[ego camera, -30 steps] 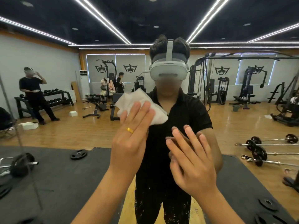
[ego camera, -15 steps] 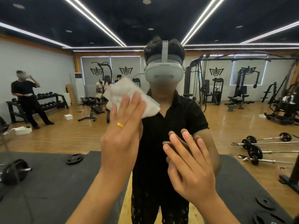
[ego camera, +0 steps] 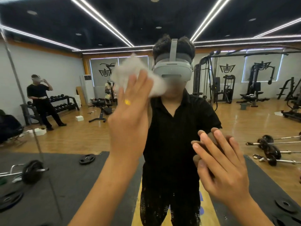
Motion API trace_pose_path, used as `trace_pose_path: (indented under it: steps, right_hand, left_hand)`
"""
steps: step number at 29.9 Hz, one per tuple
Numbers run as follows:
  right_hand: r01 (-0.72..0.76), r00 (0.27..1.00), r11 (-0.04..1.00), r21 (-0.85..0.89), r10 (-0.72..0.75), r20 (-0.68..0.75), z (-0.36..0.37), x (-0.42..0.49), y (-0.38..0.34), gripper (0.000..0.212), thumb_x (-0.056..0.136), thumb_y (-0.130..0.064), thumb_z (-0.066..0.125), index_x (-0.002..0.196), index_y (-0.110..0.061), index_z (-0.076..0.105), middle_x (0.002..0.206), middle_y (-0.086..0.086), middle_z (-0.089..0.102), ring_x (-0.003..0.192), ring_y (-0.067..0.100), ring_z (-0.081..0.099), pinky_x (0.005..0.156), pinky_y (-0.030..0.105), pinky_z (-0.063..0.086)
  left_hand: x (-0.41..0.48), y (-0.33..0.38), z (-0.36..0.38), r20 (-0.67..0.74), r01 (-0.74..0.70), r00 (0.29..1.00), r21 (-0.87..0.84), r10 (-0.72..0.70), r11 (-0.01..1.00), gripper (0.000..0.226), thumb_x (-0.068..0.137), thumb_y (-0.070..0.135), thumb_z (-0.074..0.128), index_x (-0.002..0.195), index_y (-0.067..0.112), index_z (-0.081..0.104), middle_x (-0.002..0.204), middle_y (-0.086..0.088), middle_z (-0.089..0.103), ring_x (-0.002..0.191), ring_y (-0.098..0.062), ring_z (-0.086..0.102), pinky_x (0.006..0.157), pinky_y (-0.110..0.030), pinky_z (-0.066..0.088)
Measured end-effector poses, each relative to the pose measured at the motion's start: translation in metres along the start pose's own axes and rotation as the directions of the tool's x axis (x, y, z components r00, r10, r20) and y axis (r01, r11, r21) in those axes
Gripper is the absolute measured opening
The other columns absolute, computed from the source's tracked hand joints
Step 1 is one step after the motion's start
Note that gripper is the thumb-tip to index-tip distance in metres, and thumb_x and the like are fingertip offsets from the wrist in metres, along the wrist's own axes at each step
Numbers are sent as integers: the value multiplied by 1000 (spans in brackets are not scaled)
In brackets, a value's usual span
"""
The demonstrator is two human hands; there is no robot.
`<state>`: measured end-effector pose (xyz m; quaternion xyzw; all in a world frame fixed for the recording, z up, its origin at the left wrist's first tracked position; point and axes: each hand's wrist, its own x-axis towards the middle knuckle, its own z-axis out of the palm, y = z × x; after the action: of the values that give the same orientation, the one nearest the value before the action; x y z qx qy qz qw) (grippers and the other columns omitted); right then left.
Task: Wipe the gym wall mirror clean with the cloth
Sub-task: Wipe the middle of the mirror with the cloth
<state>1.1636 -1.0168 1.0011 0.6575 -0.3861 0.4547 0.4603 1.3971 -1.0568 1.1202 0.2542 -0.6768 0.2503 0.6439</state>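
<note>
The wall mirror fills the whole view and shows my reflection in a black shirt and grey headset. My left hand, with a gold ring, presses a crumpled white cloth flat against the glass at head height; fingers are straight and blurred by motion. My right hand rests with straight spread fingers on the mirror lower right, its fingertips meeting their reflection. It holds nothing.
A vertical mirror seam runs down the left. Reflected in the glass are another person by a dumbbell rack, barbells on the wooden floor, weight plates on black mats and gym machines at the back.
My left hand has slid the cloth upward on the glass, from chest level to head level. My right hand has stayed flat on the mirror.
</note>
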Motion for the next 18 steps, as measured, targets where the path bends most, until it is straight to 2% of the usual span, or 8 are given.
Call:
trace_pose_path:
  steps: [2,4,8,11,14,18]
  right_hand:
    - [9,1000,1000,-14,-9,-15,1,0,-1,38,99,-16,52,134,-16,66,146,11,56,149,31,40,123,53,27]
    - [21,1000,999,-29,-22,-22,2,2,0,42,98,-15,52,138,-16,61,145,12,57,148,32,41,122,54,29]
    - [18,999,999,-27,-19,-33,0,2,-1,46,95,-14,53,141,-16,54,145,14,54,151,30,37,122,54,28]
    - [4,999,999,-32,-5,-36,1,3,-5,46,95,-14,52,141,-15,53,144,15,55,152,29,35,123,53,26]
    - [-2,1000,999,-38,1,-28,0,5,-6,46,95,-14,52,141,-14,52,143,16,55,152,28,35,125,51,24]
    - [-6,1000,999,-48,6,-7,-1,5,-7,44,94,-14,53,137,-12,60,142,20,56,152,29,34,126,51,23]
  left_hand:
    - [-35,-15,-15,25,18,1000,9,-18,1000,35,102,5,58,138,2,62,150,-12,51,139,-32,52,114,-51,44]
    - [-40,-32,-23,38,17,999,36,-19,999,34,103,9,57,136,1,62,148,-14,53,141,-31,50,112,-57,45]
    - [-5,-51,-32,-41,73,996,-5,-73,997,38,107,20,51,142,5,58,150,-5,49,140,-30,51,110,-58,47]
    - [11,-46,-23,-99,119,987,-91,-128,989,40,105,13,53,144,8,56,151,3,45,145,-26,45,116,-56,41]
    - [20,-27,-6,-110,75,990,-101,-86,992,40,101,6,58,141,7,59,149,1,46,144,-27,45,119,-51,38]
    - [38,3,20,-60,-30,998,-148,21,989,50,90,-9,68,139,2,60,148,-14,55,125,-42,63,98,-63,54]
